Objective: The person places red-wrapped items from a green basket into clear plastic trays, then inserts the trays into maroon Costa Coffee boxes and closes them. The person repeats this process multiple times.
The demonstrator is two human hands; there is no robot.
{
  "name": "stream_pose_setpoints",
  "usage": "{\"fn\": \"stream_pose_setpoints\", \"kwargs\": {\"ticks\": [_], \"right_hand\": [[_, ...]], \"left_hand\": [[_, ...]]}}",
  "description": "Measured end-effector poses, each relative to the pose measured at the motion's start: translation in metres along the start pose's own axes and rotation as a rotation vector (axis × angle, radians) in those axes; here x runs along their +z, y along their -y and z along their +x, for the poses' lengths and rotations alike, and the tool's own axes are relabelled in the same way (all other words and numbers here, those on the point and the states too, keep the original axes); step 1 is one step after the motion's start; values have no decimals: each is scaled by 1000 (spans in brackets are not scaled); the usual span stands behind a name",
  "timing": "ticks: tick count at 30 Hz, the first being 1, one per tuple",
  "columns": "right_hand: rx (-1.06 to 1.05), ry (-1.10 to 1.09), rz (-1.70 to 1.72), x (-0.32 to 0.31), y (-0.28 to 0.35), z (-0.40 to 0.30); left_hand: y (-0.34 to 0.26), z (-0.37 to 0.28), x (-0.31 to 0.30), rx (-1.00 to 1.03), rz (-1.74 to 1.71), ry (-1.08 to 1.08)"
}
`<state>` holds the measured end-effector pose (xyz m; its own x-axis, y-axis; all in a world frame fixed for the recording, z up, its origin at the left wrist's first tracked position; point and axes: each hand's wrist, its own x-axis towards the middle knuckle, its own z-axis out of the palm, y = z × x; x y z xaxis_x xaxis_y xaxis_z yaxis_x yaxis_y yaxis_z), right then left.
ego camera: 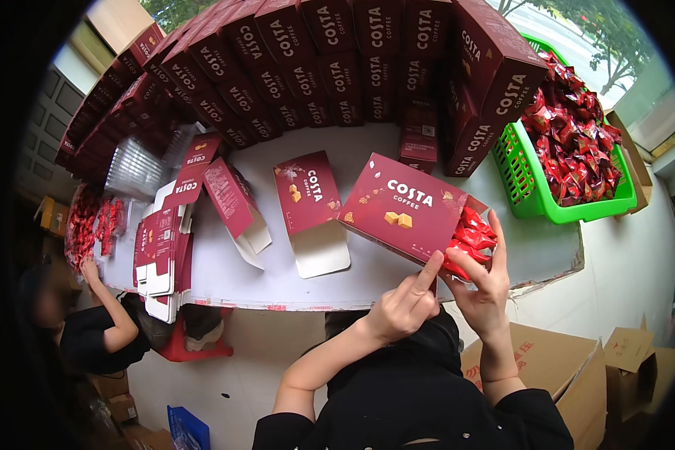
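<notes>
A dark red Costa Coffee carton [410,202] lies tilted before me, its open end facing right. At that opening my right hand [484,292] grips several red foil-wrapped packets [473,233], which are partly inside the carton. My left hand [406,306] is at the carton's lower right corner, index finger extended along the edge and the other fingers curled; part of its grip is hidden. Left of this carton, two more cartons stand or lie with their white flaps out, one front-facing [310,194] and one side-on [229,197].
Stacked Costa cartons [320,73] wall the table's far side. A green basket [582,211] of red packets stands right. Flattened cartons [157,242] and clear plastic trays [135,171] lie left, near a seated co-worker [104,337]. Cardboard boxes [540,360] sit below right.
</notes>
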<state>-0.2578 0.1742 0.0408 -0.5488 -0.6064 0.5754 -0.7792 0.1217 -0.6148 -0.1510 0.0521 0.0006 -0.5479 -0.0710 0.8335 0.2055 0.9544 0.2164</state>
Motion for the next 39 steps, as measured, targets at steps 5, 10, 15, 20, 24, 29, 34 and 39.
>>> {"fn": "stream_pose_setpoints", "kwargs": {"ticks": [5,10,15,20,24,29,34,39], "right_hand": [[-33,21,-105,1,-1,-1],[-162,80,-177,-1,1,8],[-26,-133,657,0,-14,-12],[-73,137,205,-14,-8,-3],[-189,105,-172,-16,3,8],[-203,207,-273,-26,7,-1],[-182,315,-296,-27,12,7],[-155,290,-417,-11,16,1]], "left_hand": [[3,-2,1,-66,-49,-49],[-2,1,-1,3,36,15],[1,1,-5,-106,-7,-21],[-15,-7,12,-53,-106,-36],[-22,-12,21,-235,-348,-24],[-18,5,6,-486,-562,-13],[-17,3,-1,-513,-458,57],[-17,8,-8,-459,-220,77]]}}
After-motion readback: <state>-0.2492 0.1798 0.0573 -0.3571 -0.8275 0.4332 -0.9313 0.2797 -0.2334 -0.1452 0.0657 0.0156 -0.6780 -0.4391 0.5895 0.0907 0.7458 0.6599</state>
